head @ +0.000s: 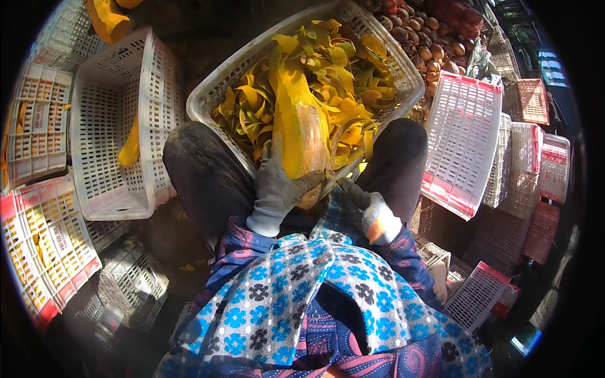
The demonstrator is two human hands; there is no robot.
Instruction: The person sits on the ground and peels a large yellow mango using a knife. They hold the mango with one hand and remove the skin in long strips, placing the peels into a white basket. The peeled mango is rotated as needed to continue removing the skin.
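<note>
A large, long-necked squash [302, 127] leans between my knees over a white plastic crate [227, 61]. Its neck is mostly peeled to orange-yellow flesh, while a tan patch of skin shows on the near part. My left hand [280, 186], in a grey-coated knit glove, grips the squash's near left side. Close to the lower end, my gloved right hand [361, 198] is closed on a small peeler [330, 177], largely hidden by the fingers. Curled yellow-green peelings [340, 71] fill much of the crate around the squash.
On my left, a tall white crate [146, 118] holds a peeled squash piece [130, 144]. Farther left stand crates with yellow contents [52, 245]. Onions [420, 38] lie beyond the peelings crate at upper right. Red-edged crates [463, 141] line my right side.
</note>
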